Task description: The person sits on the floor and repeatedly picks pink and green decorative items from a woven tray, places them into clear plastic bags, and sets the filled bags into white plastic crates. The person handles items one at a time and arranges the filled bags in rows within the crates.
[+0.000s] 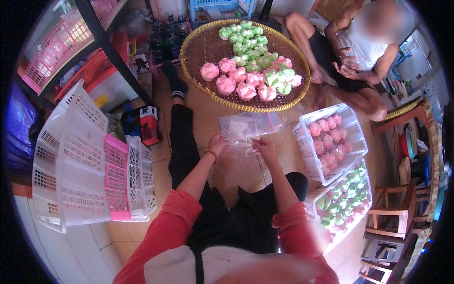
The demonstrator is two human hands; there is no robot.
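Observation:
Both my hands are over the tiled floor between my legs, at a clear plastic bag point(244, 128) that lies spread with other clear plastic. My left hand point(217, 143), with a beaded bracelet at the wrist, pinches the bag's left near edge. My right hand point(265, 148) has its fingers closed on the right near edge. Just beyond the plastic stands a round woven bamboo tray point(202, 42) with a yellow rim. It bears pink flower-shaped pieces point(225, 85) at its near side and green ones point(248, 43) further back.
A white plastic crate point(301, 142) of wrapped pink pieces stands at right, beside another crate point(369, 202) with green and pink ones. Another person point(369, 53) sits cross-legged at the upper right, hands together. Stacked plastic baskets point(85, 170) stand at left, near dark bottles point(170, 39).

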